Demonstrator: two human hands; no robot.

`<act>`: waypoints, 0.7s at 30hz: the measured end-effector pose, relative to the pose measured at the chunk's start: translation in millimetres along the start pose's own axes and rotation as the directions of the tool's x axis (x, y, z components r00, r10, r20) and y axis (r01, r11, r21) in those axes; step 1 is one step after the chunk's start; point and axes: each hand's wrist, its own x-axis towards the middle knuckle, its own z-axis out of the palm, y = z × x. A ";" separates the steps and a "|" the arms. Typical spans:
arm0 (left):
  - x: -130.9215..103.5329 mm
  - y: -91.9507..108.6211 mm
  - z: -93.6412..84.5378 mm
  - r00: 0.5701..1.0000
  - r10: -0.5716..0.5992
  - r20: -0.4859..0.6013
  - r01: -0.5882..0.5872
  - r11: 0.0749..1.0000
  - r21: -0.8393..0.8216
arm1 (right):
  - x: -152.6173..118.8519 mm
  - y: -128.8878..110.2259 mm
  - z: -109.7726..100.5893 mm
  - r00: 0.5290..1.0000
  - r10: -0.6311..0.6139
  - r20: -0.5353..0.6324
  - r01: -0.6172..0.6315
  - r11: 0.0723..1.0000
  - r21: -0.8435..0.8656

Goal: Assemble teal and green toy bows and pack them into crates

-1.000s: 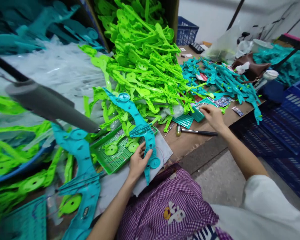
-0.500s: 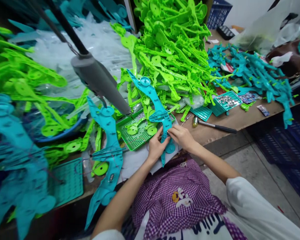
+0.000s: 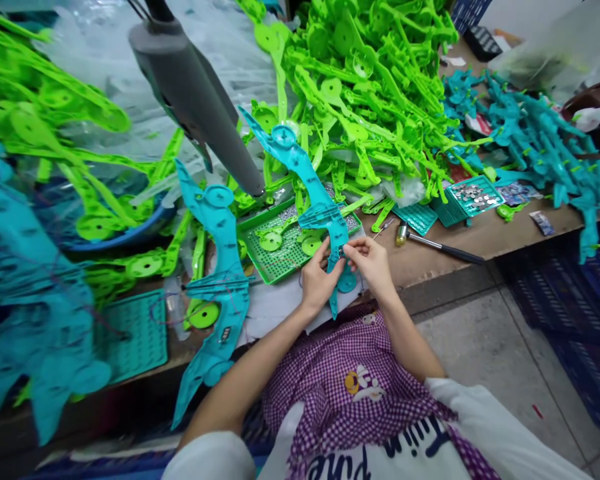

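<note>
From the head camera, your left hand (image 3: 321, 277) grasps the lower half of a turquoise plastic bow-shaped piece (image 3: 311, 179), thumb on one side and fingers on the other. Your right hand (image 3: 374, 261) has its thumb and fingertips drawn together against the same piece, at a small slot just beside your left fingers; you are covering too much to tell whether a tiny part is pinched there. The piece slants in front of you, its upper end reaching over a green perforated plastic tray (image 3: 276, 265), its lower end above a pale grey sheet (image 3: 275, 308) near your purple checked apron (image 3: 325, 373).

Inside the tray you have lime-green plastic arms with round discs (image 3: 271, 241). To your left lies a second turquoise bow-shaped piece (image 3: 224, 233), and a grey pen-shaped power tool (image 3: 193, 100) hangs tilted above the tray's far corner. Ahead rises a large heap of lime-green plastic parts (image 3: 360, 113).

On the brown tabletop (image 3: 505, 243) to your right lies a hammer with a black handle (image 3: 450, 251), near a stack of teal plastic trays (image 3: 447, 213) whose top one holds small silvery discs (image 3: 475, 195).
</note>
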 end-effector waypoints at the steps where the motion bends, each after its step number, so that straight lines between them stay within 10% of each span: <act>1: -0.4 -0.3 0.1 1.000 0.000 -0.012 0.001 1.000 0.014 | 1.8 2.5 6.1 1.000 0.028 0.002 -0.028 1.000 0.008; 6: -0.3 -3.0 0.1 1.000 -0.015 -0.012 0.015 0.999 0.030 | 9.7 4.6 17.8 0.998 0.055 -0.032 -0.059 0.992 -0.112; 16: 0.8 -1.2 -1.1 0.999 -0.043 -0.015 0.043 0.999 -0.028 | -2.5 11.7 21.1 0.955 -0.269 -0.127 0.181 0.864 -0.470; 21: 1.7 -2.8 -2.2 0.993 -0.110 -0.044 0.110 0.994 -0.009 | 10.5 -15.6 -69.9 0.751 -0.568 -0.338 0.305 0.751 -0.585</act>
